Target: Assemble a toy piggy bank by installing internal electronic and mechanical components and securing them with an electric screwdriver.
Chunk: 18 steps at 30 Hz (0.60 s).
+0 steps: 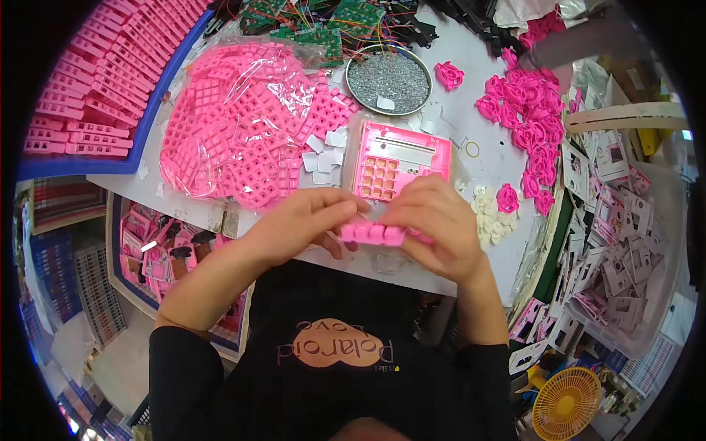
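Near the table's front edge, a pink keypad piece [373,234] with a row of raised square keys is tilted between my two hands. My left hand [301,220] is closed, with its thumb and index finger pinched at the piece's left upper edge. From the other side my right hand [437,224] grips the same piece, its fingers curled over the top and the thumb side partly hidden. Just beyond lies a pink plastic casing [419,147] with a silver strip and a grid of square openings; my right fingers cover its lower right corner.
A clear bag of pink keypads [235,125] lies left, beside a blue crate [140,140] of pink casings. A round metal dish of small screws [388,79], circuit boards [357,18], pink rose-shaped parts [526,110] and cream pieces [494,217] surround the casing.
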Motion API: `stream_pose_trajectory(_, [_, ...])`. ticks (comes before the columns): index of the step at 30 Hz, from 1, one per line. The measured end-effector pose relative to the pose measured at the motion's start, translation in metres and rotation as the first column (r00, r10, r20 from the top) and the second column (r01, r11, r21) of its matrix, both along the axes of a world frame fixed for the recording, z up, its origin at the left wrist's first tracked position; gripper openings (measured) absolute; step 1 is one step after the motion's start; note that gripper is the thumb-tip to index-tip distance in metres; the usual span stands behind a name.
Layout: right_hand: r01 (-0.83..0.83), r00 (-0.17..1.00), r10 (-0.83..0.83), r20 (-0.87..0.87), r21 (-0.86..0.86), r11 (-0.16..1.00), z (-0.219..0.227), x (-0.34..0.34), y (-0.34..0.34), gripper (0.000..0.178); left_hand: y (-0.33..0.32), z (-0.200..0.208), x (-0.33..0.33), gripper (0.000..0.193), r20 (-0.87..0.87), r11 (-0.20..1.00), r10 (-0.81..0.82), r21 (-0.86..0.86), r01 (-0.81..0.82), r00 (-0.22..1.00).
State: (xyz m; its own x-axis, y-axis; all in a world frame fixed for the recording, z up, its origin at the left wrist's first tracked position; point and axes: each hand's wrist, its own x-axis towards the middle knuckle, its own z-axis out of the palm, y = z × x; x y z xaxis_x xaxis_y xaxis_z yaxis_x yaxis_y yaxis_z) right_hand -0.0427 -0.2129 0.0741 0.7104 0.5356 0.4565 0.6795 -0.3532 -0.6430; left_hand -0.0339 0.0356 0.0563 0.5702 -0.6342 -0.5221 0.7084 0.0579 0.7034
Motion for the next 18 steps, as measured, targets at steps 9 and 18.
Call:
stream_pose_trajectory(9, [-0.007,0.989,-0.043,-0.143,-0.332,0.943,-0.026,0.056,0.000,0.019,0.039,0.010,-0.009,0.039,0.416,0.986,0.032,0.136,-0.097,0.909])
stream_pose_trajectory(18, [0.150,0.981,-0.188,-0.042,-0.443,0.884,-0.016,0.053,0.007,0.038,0.053,0.013,-0.011,0.040,0.473,0.969,0.083,0.167,-0.182,0.877])
